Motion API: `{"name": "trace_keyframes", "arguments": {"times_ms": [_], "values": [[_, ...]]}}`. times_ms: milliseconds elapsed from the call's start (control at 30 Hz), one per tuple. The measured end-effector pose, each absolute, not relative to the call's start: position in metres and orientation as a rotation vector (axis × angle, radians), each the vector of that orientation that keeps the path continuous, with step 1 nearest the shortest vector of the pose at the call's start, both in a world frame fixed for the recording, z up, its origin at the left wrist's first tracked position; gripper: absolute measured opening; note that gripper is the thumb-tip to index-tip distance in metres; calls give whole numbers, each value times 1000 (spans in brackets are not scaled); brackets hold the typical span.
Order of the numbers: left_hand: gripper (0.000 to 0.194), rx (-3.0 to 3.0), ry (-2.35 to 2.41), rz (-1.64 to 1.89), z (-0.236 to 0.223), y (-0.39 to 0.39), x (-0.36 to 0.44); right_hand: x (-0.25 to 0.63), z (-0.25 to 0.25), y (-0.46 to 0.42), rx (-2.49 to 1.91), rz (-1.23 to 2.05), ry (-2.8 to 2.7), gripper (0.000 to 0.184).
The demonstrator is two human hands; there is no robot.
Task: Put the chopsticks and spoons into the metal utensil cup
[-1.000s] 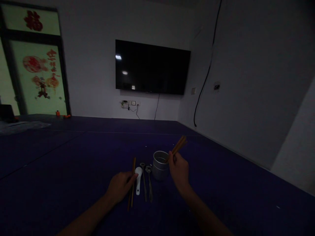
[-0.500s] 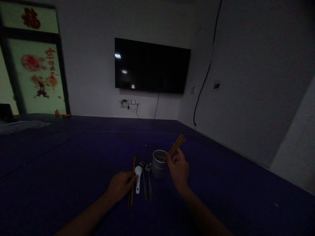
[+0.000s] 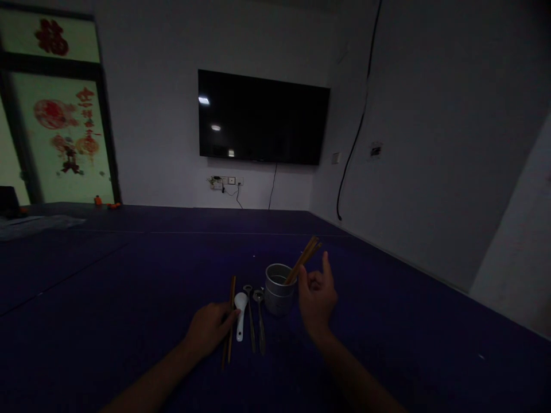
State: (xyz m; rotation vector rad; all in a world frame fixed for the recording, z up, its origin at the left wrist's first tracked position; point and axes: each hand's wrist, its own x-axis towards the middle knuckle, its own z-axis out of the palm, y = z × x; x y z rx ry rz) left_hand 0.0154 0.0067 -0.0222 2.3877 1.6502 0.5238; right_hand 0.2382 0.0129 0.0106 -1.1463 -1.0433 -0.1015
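The cup [image 3: 279, 299] stands upright on the purple surface [image 3: 172, 269], a bundle of chopsticks [image 3: 305, 255] slanting out over its right rim, lower ends inside. The right hand [image 3: 317, 297] is just to the right of the cup, its grip loose: forefinger raised and apart from the thumb, other fingers curled. The thumb tip is close beside the bundle; whether it touches is hard to tell.

The left hand [image 3: 210, 326] lies over a loose pair [image 3: 233, 288] of chopsticks, hiding their middle, its thumb tip at the white spoon [image 3: 241, 301]. I cannot tell if that grip is closed on anything. Between the white spoon and the cup lie two metal spoons [image 3: 260, 326], side by side, handles toward the person. Beyond, a dark TV [image 3: 262, 117] hangs on the wall [image 3: 150, 103] above some sockets [image 3: 226, 180].
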Motion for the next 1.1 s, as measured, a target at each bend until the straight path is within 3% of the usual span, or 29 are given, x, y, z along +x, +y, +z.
{"name": "trace_keyframes", "arguments": {"times_ms": [133, 233, 300, 467, 1100], "values": [[46, 2377, 1659, 519, -23, 7, 15, 234, 11, 2, -1045, -313, -1142, 55], [46, 2367, 1673, 531, -24, 8, 15, 223, 4, -10, -946, -505, -1477, 29], [45, 2377, 1677, 528, -24, 8, 15, 211, -4, -17, -782, -552, -1728, 23], [40, 2375, 1740, 520, -26, 9, 15, 182, -25, -28, -534, -502, -2045, 30], [36, 2407, 1754, 476, -29, 11, 13, 180, -39, -17, -838, -297, -2189, 37]]}}
